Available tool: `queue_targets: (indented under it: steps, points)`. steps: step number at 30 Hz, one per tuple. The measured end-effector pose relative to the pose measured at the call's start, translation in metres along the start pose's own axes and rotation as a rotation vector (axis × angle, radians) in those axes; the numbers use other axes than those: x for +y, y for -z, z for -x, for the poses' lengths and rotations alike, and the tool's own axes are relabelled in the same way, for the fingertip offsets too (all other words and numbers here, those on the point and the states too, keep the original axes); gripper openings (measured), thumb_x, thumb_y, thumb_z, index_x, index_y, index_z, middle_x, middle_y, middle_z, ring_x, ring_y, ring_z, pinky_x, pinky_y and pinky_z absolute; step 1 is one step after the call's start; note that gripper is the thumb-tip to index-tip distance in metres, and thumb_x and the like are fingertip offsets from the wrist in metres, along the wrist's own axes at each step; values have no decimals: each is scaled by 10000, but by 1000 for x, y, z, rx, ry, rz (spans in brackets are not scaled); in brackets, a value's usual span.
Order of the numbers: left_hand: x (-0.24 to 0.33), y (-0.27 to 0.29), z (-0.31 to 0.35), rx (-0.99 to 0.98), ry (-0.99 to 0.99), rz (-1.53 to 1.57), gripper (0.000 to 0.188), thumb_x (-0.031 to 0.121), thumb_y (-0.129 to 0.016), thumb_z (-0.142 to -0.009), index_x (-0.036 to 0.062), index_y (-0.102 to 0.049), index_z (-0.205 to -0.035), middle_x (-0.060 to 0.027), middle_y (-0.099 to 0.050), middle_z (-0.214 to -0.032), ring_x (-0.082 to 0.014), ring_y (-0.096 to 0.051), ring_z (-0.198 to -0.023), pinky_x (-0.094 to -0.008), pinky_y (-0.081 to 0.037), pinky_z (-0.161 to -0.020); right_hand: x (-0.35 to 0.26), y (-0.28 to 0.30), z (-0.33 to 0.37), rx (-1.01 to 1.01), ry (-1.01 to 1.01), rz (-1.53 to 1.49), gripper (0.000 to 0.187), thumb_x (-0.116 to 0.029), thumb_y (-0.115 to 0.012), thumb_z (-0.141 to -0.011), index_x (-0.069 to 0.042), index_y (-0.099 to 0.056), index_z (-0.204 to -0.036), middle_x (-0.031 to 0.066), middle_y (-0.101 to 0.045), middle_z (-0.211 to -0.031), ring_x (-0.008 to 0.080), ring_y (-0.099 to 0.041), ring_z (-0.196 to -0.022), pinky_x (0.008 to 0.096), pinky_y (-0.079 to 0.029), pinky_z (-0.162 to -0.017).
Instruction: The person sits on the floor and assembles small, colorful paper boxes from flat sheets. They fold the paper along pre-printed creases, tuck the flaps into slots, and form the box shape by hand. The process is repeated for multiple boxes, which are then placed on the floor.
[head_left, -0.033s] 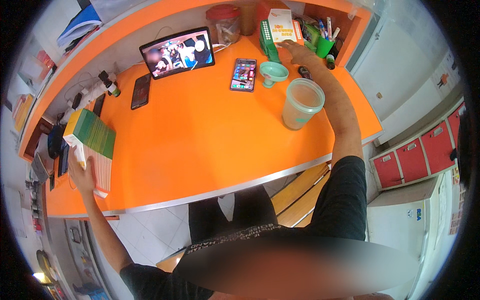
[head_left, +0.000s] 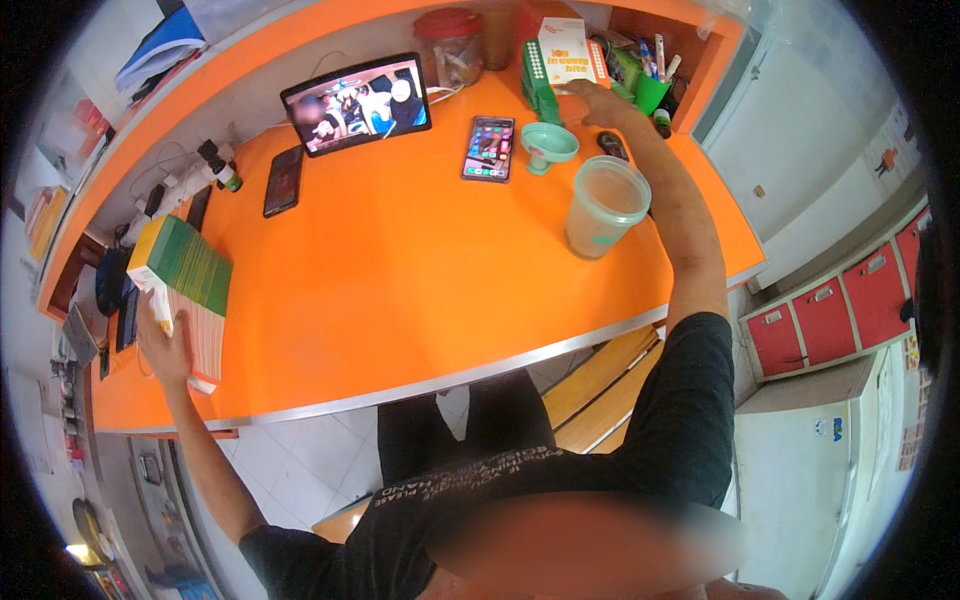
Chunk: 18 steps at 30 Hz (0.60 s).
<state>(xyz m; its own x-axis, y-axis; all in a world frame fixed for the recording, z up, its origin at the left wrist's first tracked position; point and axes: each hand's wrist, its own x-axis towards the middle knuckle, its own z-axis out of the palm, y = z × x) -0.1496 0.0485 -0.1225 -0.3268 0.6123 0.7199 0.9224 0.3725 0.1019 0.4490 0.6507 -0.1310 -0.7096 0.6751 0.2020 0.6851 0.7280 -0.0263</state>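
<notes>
At the left end of the orange table, my left hand (head_left: 165,345) lies against a long stack of flat folded cartons (head_left: 195,285) with green, yellow and white faces. Its fingers are stretched out, the thumb apart. My right arm reaches to the back right, where my right hand (head_left: 600,104) rests at the lower edge of a white, green and orange carton pile (head_left: 567,55). The fingers there are spread and partly foreshortened. Near that forearm stand a clear plastic tub (head_left: 606,210) with a pale green rim and a green pedestal dish (head_left: 549,147).
A lit tablet (head_left: 358,103) leans at the back. Two phones, one lit (head_left: 489,150) and one dark (head_left: 283,183), lie on the orange table (head_left: 400,270). Dark key-like object (head_left: 612,146), green pen cup (head_left: 651,95), red-lidded jar (head_left: 448,45) and small dark bottle (head_left: 220,168) stand around.
</notes>
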Motion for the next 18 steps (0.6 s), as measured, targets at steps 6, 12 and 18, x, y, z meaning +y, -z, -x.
queue_targets:
  steps: [6,12,18]
  points:
    - [-8,4,9,7,-11,-43,632,325,-673,-893,62,-458,-1426,-190,-487,-1452,-393,-435,-1349,-471,-324,-1103,-38,89,36,-52,-166,-479,543,-238,-714,-912,-132,-532,-1413,150,-581,-1321,221,-538,-1265,352,-484,-1020]
    - [4,2,1,8,4,-31,623,318,-691,-865,97,-476,-1406,-140,-517,-1430,-354,-465,-1331,-458,-334,-1092,-142,201,74,-35,242,-419,507,-230,-691,-932,-102,-540,-1400,72,-604,-1263,187,-582,-1160,347,-472,-1032]
    - [4,0,-4,8,130,-79,625,398,-718,-836,182,-512,-1384,-92,-531,-1423,-346,-494,-1289,-483,-366,-1071,-269,174,24,-113,530,-113,528,-250,-714,-909,-122,-551,-1395,97,-617,-1316,253,-604,-1172,358,-469,-1027]
